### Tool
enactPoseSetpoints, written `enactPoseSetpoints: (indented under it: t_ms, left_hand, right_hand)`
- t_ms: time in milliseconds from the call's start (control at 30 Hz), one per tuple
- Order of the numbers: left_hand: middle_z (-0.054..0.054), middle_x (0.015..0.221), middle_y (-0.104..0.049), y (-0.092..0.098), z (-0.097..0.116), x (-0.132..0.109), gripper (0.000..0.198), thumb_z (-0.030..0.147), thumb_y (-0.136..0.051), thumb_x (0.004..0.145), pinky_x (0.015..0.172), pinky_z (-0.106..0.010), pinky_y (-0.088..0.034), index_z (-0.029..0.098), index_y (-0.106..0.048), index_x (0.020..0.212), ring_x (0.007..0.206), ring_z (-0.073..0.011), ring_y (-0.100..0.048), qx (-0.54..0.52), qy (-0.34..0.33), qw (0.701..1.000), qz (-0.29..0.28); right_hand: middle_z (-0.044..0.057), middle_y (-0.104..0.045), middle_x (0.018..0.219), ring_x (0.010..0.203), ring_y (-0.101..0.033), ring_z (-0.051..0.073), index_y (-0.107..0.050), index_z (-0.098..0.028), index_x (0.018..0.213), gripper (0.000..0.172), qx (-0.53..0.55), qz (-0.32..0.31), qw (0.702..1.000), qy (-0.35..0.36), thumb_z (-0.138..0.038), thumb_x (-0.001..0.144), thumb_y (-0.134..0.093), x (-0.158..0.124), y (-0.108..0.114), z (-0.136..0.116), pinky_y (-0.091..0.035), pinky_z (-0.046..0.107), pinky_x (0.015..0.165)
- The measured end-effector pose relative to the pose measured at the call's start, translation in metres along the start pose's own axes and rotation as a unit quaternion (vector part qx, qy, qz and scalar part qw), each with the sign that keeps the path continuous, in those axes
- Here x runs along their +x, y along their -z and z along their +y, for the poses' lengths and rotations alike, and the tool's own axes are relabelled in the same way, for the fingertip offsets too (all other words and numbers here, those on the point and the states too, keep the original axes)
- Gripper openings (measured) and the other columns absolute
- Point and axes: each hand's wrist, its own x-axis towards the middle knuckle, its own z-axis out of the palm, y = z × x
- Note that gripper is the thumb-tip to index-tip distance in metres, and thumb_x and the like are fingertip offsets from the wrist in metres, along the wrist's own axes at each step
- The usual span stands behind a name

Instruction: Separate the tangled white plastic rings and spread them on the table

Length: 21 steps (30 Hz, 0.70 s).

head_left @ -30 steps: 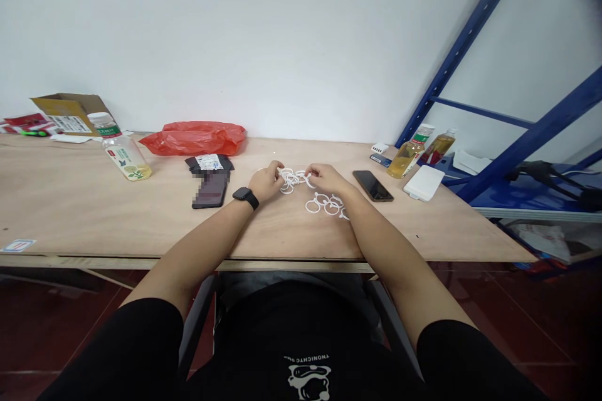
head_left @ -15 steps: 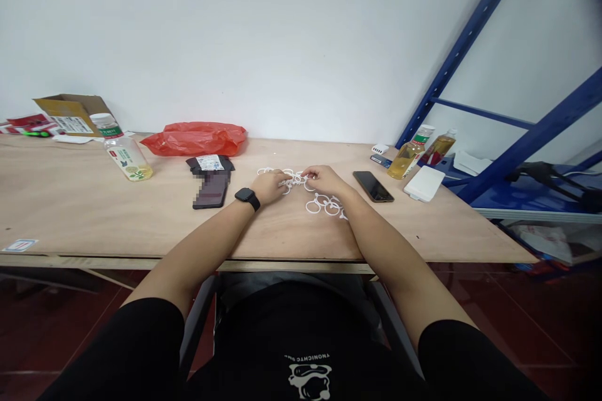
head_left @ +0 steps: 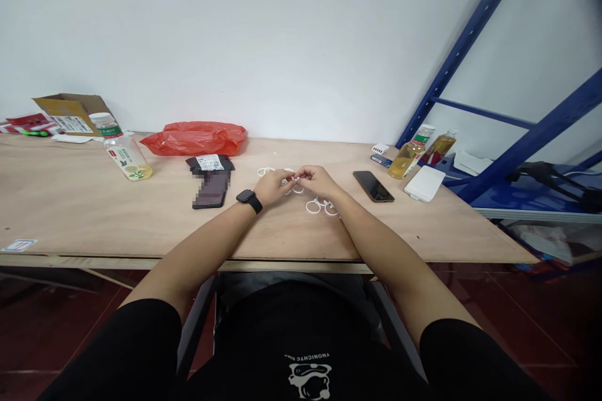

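Note:
Both my hands meet over the wooden table, fingertips nearly touching. My left hand (head_left: 275, 187) is closed in a pinch, with a black watch on its wrist. My right hand (head_left: 318, 180) also pinches, at a white curtain ring (head_left: 298, 190) whose loop shows below the fingers. Its small eyelet end seems to sit between the two hands, mostly hidden by the fingers. More white rings (head_left: 264, 171) lie behind my left hand. A second group of white rings (head_left: 313, 207) rests by my right forearm, which partly covers it.
On the left of the table (head_left: 263, 238) are a bottle (head_left: 126, 158), a red plastic bag (head_left: 195, 139), a dark package (head_left: 211, 185) and a cardboard box (head_left: 75, 114). To the right lie a phone (head_left: 373, 186), a white case (head_left: 424, 183) and a bottle (head_left: 408, 156). A blue rack (head_left: 498, 144) stands beyond.
My right hand has moved left to meet my left hand, its forearm now covering more of the nearer rings. My left hand has shifted slightly right.

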Motion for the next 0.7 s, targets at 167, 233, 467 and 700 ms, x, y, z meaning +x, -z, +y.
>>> enactPoseSetpoints:
  t_ms: [167, 233, 467, 700]
  left_hand:
    - [-0.007, 0.082, -0.068, 0.0, 0.0, 0.0, 0.034, 0.038, -0.046, 0.096, 0.073, -0.029, -0.042, 0.018, -0.073, 0.091, 0.076, -0.0176, -0.06, 0.018, -0.019, 0.999, -0.02]
    - [-0.007, 0.083, -0.068, 0.0, 0.003, 0.0, 0.035, 0.038, -0.045, 0.097, 0.074, -0.029, -0.042, 0.019, -0.073, 0.09, 0.077, -0.0177, -0.06, 0.025, -0.019, 0.999, -0.02]
    - [-0.007, 0.088, -0.066, 0.0, 0.005, 0.001, 0.033, 0.039, -0.048, 0.097, 0.078, -0.03, -0.044, 0.019, -0.074, 0.094, 0.082, -0.0181, -0.06, 0.008, -0.012, 1.0, 0.018]
    - [-0.008, 0.101, -0.064, 0.008, -0.026, 0.001, 0.029, 0.039, -0.056, 0.091, 0.081, -0.032, -0.047, 0.02, -0.075, 0.1, 0.088, -0.0209, -0.062, 0.066, 0.077, 0.994, 0.05]
  right_hand:
    - [-0.003, -0.054, 0.061, 0.057, -0.044, 0.01, -0.064, -0.017, 0.074, 0.015, -0.002, 0.026, 1.0, 0.001, -0.023, 0.064, -0.054, 0.002, -0.002, -0.001, -0.034, 0.021, 0.054]
    - [-0.002, -0.056, 0.062, 0.06, -0.047, 0.012, -0.062, -0.018, 0.068, 0.011, -0.006, 0.03, 0.999, 0.006, -0.021, 0.064, -0.051, 0.002, -0.002, -0.002, -0.036, 0.022, 0.057]
    - [0.002, -0.067, 0.079, 0.073, -0.058, 0.014, -0.068, -0.017, 0.083, 0.025, -0.016, 0.037, 0.998, 0.043, -0.016, 0.068, -0.047, 0.003, 0.0, -0.005, -0.045, 0.024, 0.071]
    - [0.005, -0.071, 0.103, 0.073, -0.058, 0.013, -0.069, -0.016, 0.11, 0.04, -0.142, 0.017, 0.99, 0.014, -0.015, 0.071, -0.059, 0.007, 0.044, 0.016, -0.046, 0.024, 0.072]
